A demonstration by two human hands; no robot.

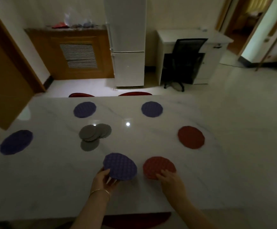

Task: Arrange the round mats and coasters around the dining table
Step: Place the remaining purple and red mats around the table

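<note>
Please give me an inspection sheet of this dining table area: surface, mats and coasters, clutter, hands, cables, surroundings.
Surface: white marble-look table, glossy, with lamp reflections.
Job's things: four purple mats, two red mats, spread around the edges; grey coasters overlapping in a pile near the middle.
Clutter: nothing seen on the table.
Hands: left hand grips the near purple mat's edge; right hand rests its fingers on the near red mat.
Cables: nothing seen.
Surroundings: white fridge, white desk, black chair, wooden cabinet.

both forearms leave the bottom edge; sideboard clutter (73,24) blurred
</note>
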